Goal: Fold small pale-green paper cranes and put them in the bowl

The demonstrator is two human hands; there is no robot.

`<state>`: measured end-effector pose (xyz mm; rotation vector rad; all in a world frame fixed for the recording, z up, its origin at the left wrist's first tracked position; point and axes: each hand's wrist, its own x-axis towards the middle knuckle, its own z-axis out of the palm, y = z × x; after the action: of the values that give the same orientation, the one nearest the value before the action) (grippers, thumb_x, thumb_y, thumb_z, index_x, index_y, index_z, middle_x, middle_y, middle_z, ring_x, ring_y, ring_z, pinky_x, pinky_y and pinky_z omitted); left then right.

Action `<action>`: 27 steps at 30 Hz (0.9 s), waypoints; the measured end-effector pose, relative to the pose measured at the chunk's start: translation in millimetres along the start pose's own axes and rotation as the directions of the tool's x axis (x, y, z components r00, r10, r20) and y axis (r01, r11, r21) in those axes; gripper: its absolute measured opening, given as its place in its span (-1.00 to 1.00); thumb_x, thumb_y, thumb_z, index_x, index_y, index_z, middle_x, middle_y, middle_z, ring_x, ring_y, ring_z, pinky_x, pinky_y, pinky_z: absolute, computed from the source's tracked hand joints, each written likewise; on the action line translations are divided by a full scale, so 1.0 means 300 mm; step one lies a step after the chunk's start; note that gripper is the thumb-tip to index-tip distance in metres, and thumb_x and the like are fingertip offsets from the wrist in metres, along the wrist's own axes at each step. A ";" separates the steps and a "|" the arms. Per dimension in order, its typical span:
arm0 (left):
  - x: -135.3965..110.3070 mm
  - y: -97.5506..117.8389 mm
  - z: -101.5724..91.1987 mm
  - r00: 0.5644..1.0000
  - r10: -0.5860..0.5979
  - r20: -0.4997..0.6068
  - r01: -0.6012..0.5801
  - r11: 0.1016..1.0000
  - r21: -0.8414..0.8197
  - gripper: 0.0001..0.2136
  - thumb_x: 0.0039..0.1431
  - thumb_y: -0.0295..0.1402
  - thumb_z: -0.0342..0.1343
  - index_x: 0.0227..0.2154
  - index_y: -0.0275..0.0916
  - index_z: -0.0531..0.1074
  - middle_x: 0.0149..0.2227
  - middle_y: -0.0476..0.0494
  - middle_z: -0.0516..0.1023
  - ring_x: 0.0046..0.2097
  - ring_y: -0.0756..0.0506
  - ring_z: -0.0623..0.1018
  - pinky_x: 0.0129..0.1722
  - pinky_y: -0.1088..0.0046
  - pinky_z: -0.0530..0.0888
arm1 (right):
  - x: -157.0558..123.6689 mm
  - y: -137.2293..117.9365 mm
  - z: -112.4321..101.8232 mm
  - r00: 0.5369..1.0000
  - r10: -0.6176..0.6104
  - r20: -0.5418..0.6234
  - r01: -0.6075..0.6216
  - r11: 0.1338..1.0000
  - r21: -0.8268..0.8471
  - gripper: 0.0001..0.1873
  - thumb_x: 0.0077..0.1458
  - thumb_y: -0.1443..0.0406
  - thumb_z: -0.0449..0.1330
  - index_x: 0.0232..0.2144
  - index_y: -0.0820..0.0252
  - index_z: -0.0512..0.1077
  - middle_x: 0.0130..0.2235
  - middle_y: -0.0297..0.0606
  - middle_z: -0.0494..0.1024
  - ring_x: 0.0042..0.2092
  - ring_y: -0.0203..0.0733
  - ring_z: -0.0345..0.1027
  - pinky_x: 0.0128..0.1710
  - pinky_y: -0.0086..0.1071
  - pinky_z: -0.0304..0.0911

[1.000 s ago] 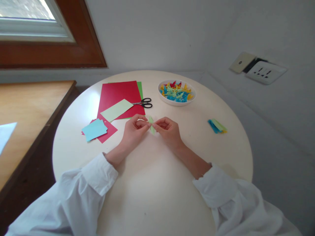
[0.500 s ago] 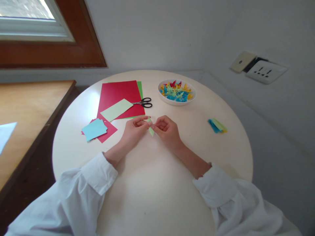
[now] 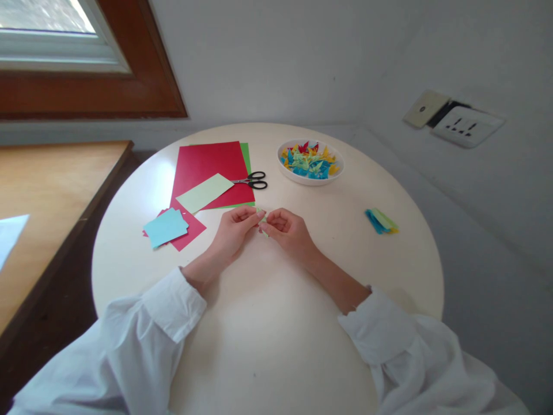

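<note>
Over the middle of the round white table (image 3: 268, 334), my left hand (image 3: 237, 227) and my right hand (image 3: 288, 230) meet fingertip to fingertip. Between them is a small piece of folded pale green paper (image 3: 262, 218), mostly hidden by the fingers. My left thumb and fingers pinch it from the left side. The right thumb and forefinger grip it from the right, and the other right fingers curl inward. Just beyond my left hand lie a pale green paper strip (image 3: 203, 193) and a red sheet (image 3: 211, 161).
Black-handled scissors (image 3: 257, 180) rest by the red sheet's right edge. A white bowl (image 3: 311, 182) of colourful folded paper pieces stands at the back. Light blue paper squares (image 3: 167, 229) lie at left, several folded papers (image 3: 382, 221) at right. A wooden desk (image 3: 56, 190) stands at far left.
My right hand has shifted slightly left and closer to my left fingers. The folded paper has turned between the fingertips, and less of it shows now.
</note>
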<state>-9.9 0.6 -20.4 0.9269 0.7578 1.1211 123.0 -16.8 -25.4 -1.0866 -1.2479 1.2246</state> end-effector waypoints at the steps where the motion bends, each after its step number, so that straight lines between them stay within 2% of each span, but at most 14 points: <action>1: -0.001 0.001 0.000 1.000 -0.002 0.013 0.002 1.000 -0.008 -0.88 -0.14 -0.37 0.29 -0.56 -0.29 0.48 -0.54 -0.01 0.49 -0.46 0.07 0.44 -0.42 0.55 0.35 | -0.001 -0.001 -0.001 1.000 0.003 0.022 -0.003 1.000 -0.016 -0.66 -0.28 0.13 0.33 -0.54 0.19 0.30 -0.52 -0.41 0.41 -0.47 -0.35 0.30 -0.42 -0.42 0.24; 5: -0.006 0.005 0.005 0.998 -0.009 0.068 0.009 1.000 0.001 -0.86 -0.11 -0.36 0.27 -0.60 -0.30 0.46 -0.60 0.01 0.43 -0.49 0.07 0.41 -0.40 0.52 0.35 | -0.005 -0.004 -0.007 0.997 -0.025 0.078 0.034 0.993 -0.111 -0.74 -0.17 0.13 0.25 -0.56 0.21 0.37 -0.53 -0.39 0.41 -0.47 -0.35 0.25 -0.43 -0.44 0.19; 8: -0.010 0.009 0.009 0.996 -0.015 0.089 0.014 1.000 0.014 -0.84 -0.10 -0.35 0.26 -0.62 -0.31 0.44 -0.62 0.00 0.41 -0.50 0.05 0.41 -0.38 0.50 0.35 | -0.006 -0.005 -0.011 0.995 -0.058 0.076 0.073 0.976 -0.204 -0.73 -0.10 0.14 0.21 -0.61 0.23 0.38 -0.57 -0.40 0.37 -0.51 -0.38 0.17 -0.50 -0.47 0.10; 12: -0.013 0.010 0.011 0.997 -0.029 0.068 0.028 1.000 0.010 -0.83 -0.11 -0.33 0.27 -0.62 -0.32 0.44 -0.63 0.00 0.41 -0.51 0.06 0.39 -0.40 0.51 0.34 | -0.009 -0.008 -0.016 0.993 -0.089 0.082 0.107 0.961 -0.254 -0.73 -0.09 0.16 0.20 -0.64 0.24 0.37 -0.63 -0.43 0.29 -0.57 -0.43 0.03 -0.58 -0.48 -0.03; 17: -0.008 0.006 0.006 0.997 -0.029 0.069 0.029 1.000 -0.001 -0.82 -0.13 -0.31 0.28 -0.61 -0.32 0.46 -0.63 0.00 0.41 -0.52 0.08 0.38 -0.42 0.53 0.32 | -0.016 -0.016 -0.012 0.989 -0.120 0.080 0.138 0.952 -0.273 -0.72 -0.11 0.18 0.22 -0.68 0.23 0.32 -0.66 -0.48 0.21 -0.59 -0.45 -0.02 -0.60 -0.49 -0.06; 21: -0.003 0.000 -0.001 0.996 -0.019 0.082 0.021 0.999 -0.026 -0.85 -0.11 -0.32 0.28 -0.56 -0.31 0.48 -0.62 0.00 0.43 -0.51 0.07 0.39 -0.40 0.53 0.33 | -0.018 -0.011 -0.006 0.991 -0.132 0.032 0.136 0.950 -0.280 -0.75 -0.08 0.19 0.20 -0.65 0.24 0.38 -0.65 -0.46 0.28 -0.58 -0.43 0.04 -0.58 -0.49 0.00; 27: 0.008 -0.006 -0.004 0.999 -0.012 0.037 0.013 0.999 -0.036 -0.84 -0.15 -0.31 0.28 -0.52 -0.30 0.50 -0.52 -0.02 0.49 -0.42 0.07 0.43 -0.34 0.55 0.35 | -0.012 -0.002 -0.009 0.970 -0.210 -0.124 0.183 0.963 -0.197 -0.86 -0.12 0.23 0.24 -0.49 0.20 0.48 -0.47 -0.36 0.52 -0.43 -0.32 0.32 -0.42 -0.46 0.21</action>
<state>-9.5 3.0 -22.8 0.9083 0.7102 1.1009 125.8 -20.2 -25.1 -1.1327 -1.3417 0.8776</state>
